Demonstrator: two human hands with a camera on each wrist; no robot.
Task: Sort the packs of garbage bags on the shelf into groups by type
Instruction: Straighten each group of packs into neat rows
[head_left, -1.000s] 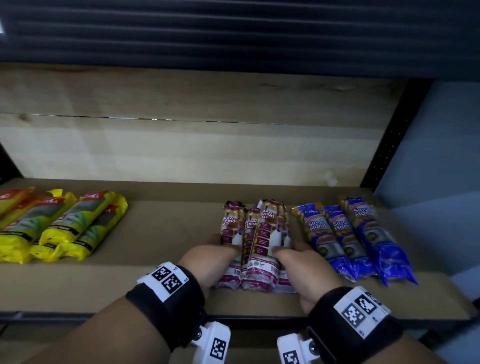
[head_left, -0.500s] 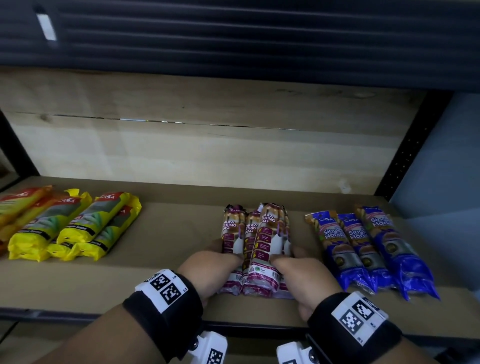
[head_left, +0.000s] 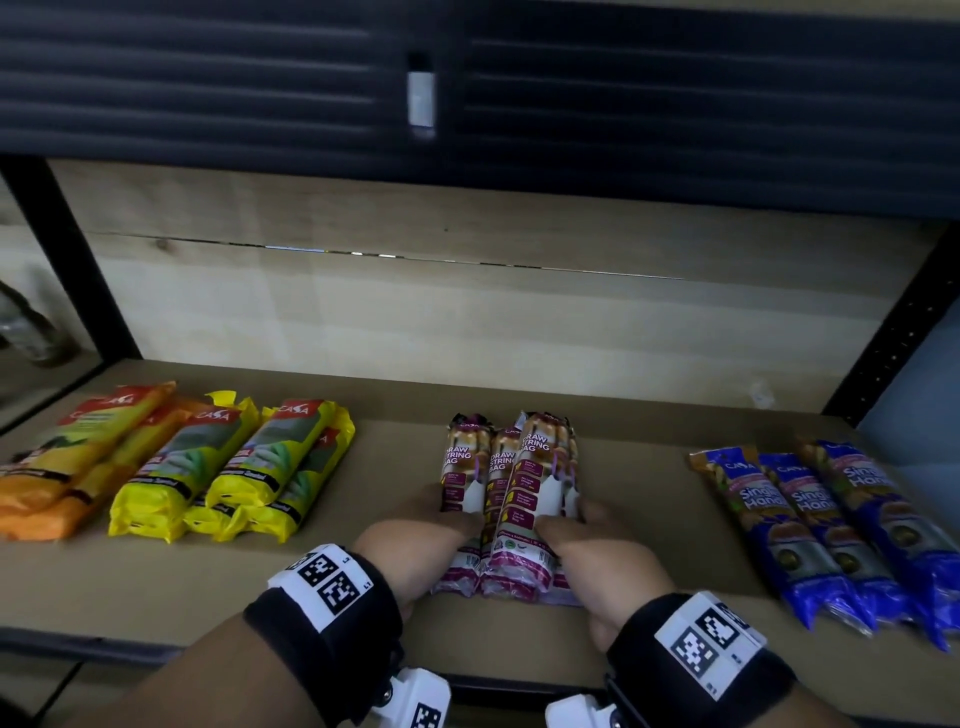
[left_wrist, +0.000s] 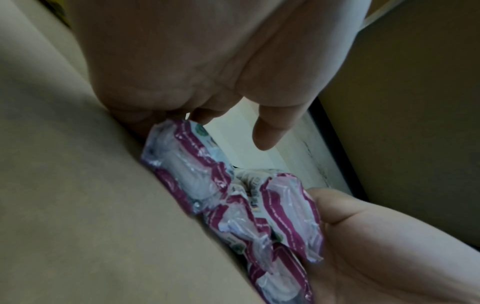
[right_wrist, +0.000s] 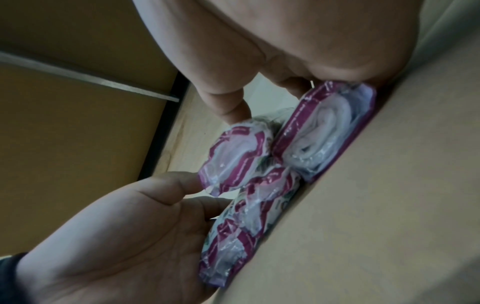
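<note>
Purple-and-white plastic packs of drawstring garbage bags (head_left: 511, 499) lie bunched mid brown wooden shelf (head_left: 171, 587), one riding on top. Left hand (head_left: 415, 545) curls against bundle's left side, right hand (head_left: 602, 551) against its right side, thumb over top pack; both clamp bundle. Left of bundle, well apart: yellow plastic packs (head_left: 234, 467), orange plastic packs (head_left: 67, 462) beyond. Right of bundle, well apart: blue plastic packs (head_left: 831, 530).

I see my right hand (right_wrist: 298, 41) and left hand (right_wrist: 124, 232) pressing the magenta-banded garbage bag packs (right_wrist: 262, 164) together on the shelf board (right_wrist: 376, 216)
</note>
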